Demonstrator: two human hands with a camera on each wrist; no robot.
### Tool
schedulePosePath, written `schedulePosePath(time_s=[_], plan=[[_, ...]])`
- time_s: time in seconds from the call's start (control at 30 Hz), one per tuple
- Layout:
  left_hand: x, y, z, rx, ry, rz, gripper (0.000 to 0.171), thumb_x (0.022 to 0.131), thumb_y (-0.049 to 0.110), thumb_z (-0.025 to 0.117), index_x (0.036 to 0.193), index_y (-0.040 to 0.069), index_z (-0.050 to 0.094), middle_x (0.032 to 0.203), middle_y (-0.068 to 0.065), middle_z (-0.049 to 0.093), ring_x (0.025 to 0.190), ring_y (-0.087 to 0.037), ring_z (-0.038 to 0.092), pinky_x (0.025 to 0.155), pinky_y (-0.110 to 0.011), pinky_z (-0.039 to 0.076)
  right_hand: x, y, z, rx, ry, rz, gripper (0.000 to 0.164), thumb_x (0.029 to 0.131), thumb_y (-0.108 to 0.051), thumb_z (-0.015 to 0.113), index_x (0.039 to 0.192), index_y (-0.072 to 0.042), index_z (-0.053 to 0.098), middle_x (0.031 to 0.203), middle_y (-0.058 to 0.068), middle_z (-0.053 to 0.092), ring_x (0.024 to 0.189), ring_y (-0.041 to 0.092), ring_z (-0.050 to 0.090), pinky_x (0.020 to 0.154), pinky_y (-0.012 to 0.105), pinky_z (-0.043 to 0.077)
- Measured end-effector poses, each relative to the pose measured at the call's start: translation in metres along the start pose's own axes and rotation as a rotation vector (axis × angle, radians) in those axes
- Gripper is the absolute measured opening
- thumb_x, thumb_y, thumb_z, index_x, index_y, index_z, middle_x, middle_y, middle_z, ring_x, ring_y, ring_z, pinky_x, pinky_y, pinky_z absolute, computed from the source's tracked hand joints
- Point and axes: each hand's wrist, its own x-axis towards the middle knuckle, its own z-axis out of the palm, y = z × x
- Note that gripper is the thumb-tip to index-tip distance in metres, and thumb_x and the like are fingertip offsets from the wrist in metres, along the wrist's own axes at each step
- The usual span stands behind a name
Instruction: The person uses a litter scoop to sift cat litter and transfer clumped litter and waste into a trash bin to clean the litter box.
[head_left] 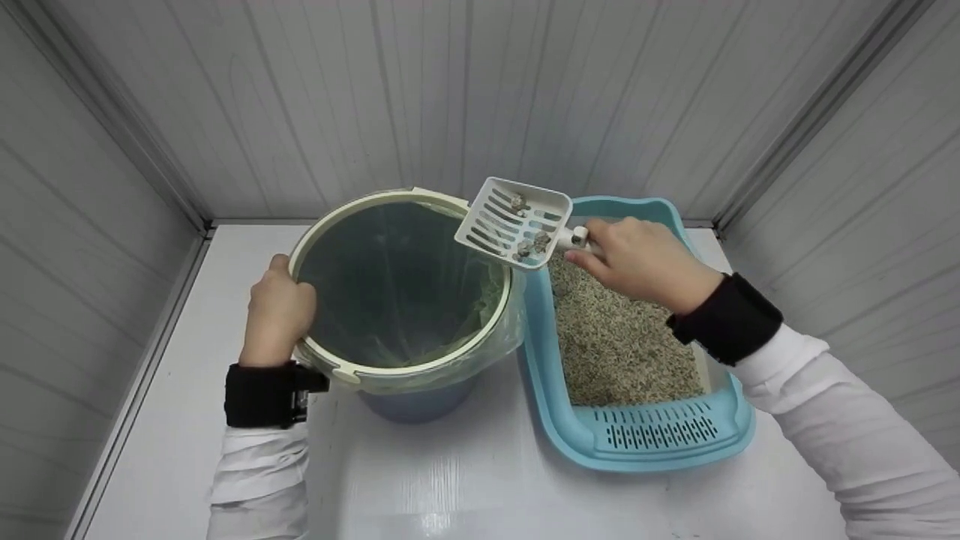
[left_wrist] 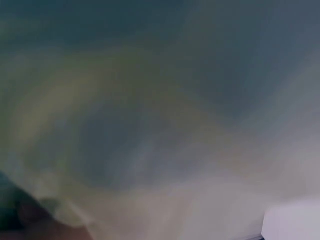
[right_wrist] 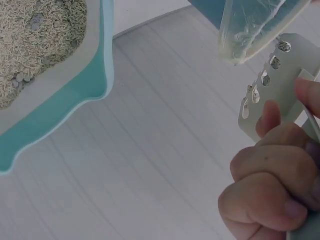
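Note:
My right hand grips the handle of a white slotted litter scoop, with a few grey clumps lying on its blade. The scoop is held in the air between the bin and the litter box, its left edge over the bin's right rim. At the left side of the bin, my left hand holds the pale rim, which is lined with a thin clear bag. In the right wrist view, curled fingers wrap the scoop's handle. The left wrist view is too blurred to make out.
A blue litter box filled with pellet litter stands right of the bin, under my right forearm. Both stand on a white table. Grey panel walls enclose the back and both sides.

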Motion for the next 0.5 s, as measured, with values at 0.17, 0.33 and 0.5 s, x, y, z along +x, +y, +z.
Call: schedulePosePath(time_s=[0.17, 0.33, 0.5], plan=[[-0.001, -0.001, 0.001, -0.036, 0.013, -0.003, 0.051, 0.077, -0.001, 0.029, 0.127, -0.006, 0.037, 0.105, -0.036, 0.052, 0.077, -0.046, 0.060, 0.051, -0.044, 0.051, 0.013, -0.019, 0.005, -0.130, 0.098, -0.118, 0.035, 0.090, -0.039, 0.046, 0.082, -0.006, 0.052, 0.055, 0.000, 0.044, 0.042, 0.015, 0.040, 0.037, 0.030, 0.032], [-0.001, -0.001, 0.003, -0.059, 0.011, -0.008, 0.053, 0.076, -0.001, 0.029, 0.129, -0.005, 0.035, 0.106, -0.036, 0.051, 0.076, -0.046, 0.061, 0.048, -0.041, 0.051, 0.022, -0.034, 0.011, -0.292, 0.218, -0.229, 0.033, 0.088, -0.035, 0.050, 0.074, -0.006, 0.048, 0.050, -0.001, 0.035, 0.038, 0.013, 0.030, 0.034, 0.030, 0.026], [-0.001, 0.001, 0.004, -0.042, 0.006, 0.000, 0.053, 0.077, -0.001, 0.029, 0.129, -0.006, 0.035, 0.106, -0.036, 0.051, 0.078, -0.046, 0.060, 0.051, -0.043, 0.051, 0.024, -0.041, 0.016, -0.483, 0.333, -0.355, 0.031, 0.091, -0.029, 0.046, 0.071, -0.006, 0.046, 0.049, -0.001, 0.033, 0.039, 0.010, 0.027, 0.033, 0.026, 0.023]])
